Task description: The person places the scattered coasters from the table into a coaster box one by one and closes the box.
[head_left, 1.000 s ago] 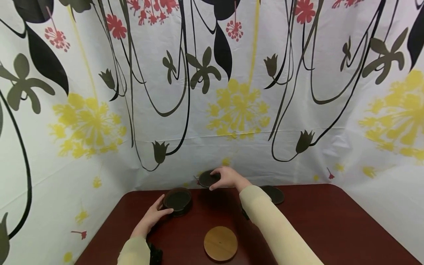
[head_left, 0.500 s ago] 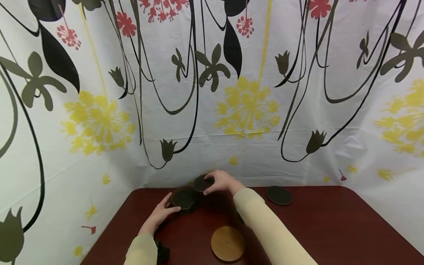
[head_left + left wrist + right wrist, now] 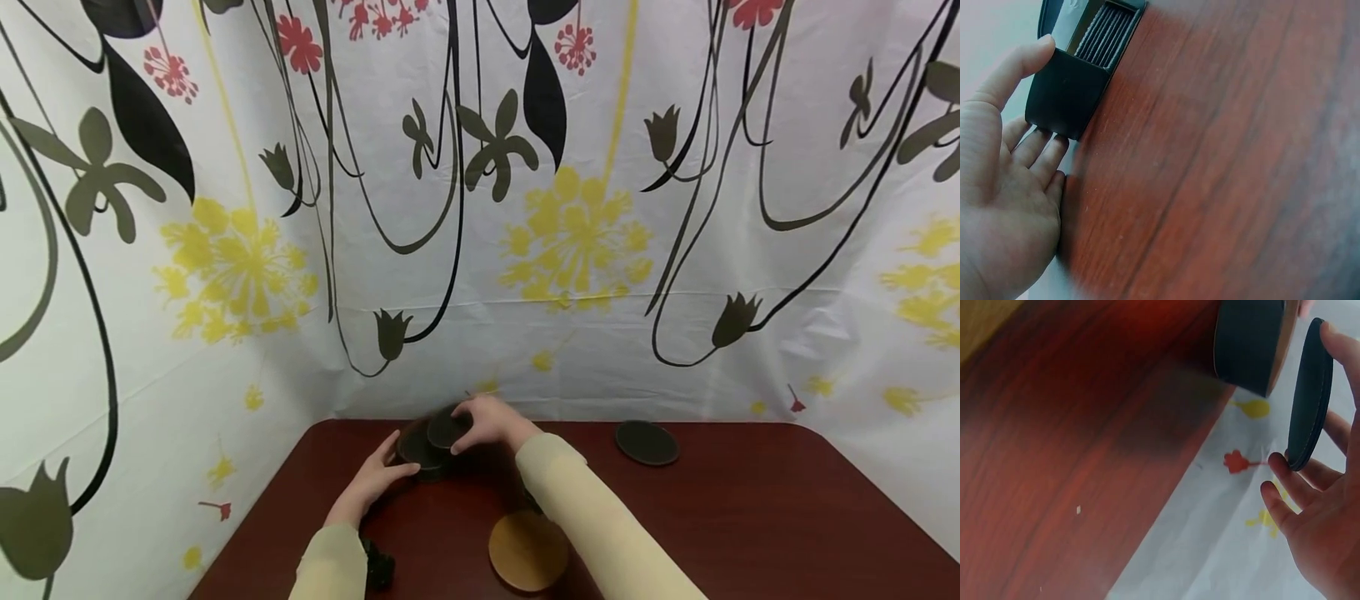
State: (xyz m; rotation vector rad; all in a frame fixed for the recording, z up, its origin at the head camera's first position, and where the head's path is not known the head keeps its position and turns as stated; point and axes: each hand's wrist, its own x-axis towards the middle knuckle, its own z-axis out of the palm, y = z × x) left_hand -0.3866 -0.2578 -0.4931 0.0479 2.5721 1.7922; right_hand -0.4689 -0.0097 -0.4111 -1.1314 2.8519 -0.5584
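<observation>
Pinching a dark disc [image 3: 441, 432] at the frame's lower centre, the right hand [image 3: 489, 422] holds it just off the upper right of the round holder [image 3: 417, 457] the left hand [image 3: 371, 482] grips.

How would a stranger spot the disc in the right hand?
Near the far edge of the reddish-brown table, the left hand grips a dark round holder. At that holder's right side, the right hand pinches the thin dark disc. Unlike the similar disc lying farther right, it is held off the table.
</observation>
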